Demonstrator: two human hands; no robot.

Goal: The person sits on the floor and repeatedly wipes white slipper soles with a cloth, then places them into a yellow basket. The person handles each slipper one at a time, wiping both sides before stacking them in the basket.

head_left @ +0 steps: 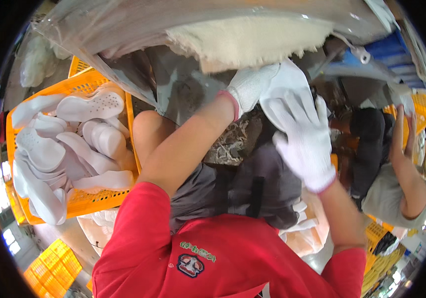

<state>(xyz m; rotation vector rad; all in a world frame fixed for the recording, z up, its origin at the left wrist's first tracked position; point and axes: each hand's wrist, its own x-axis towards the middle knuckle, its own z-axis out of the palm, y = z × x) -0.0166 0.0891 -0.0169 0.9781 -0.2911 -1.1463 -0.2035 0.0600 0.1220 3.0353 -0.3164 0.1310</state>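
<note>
Handling a white, flat, sole-shaped foam piece between two hands in white knitted work gloves, the item sits just ahead of the lap, against a grey worn surface partly covered by clear plastic sheet and a cream fleecy cloth. Left hand: fingers curled closed on the near edge of the white piece, pinching it; how far the thumb wraps cannot be told, since the piece hides it. Right hand: fingers spread and nearly straight, laid flat on the lower face of the same piece, pressing rather than clenching. Judged good practice for this step: keep the left pinch firm at the edge while the flat right palm supports the broad face, so the thin foam does not fold or slip. Beyond the left fingers, well apart on the person's left: an orange slatted plastic crate heaped with similar white perforated insoles. Below both hands: dark grey shorts and a red shirt, with pale bagged pieces just under the right forearm. Past the right fingers: another person in a grey top, bending among further yellow crates.
</note>
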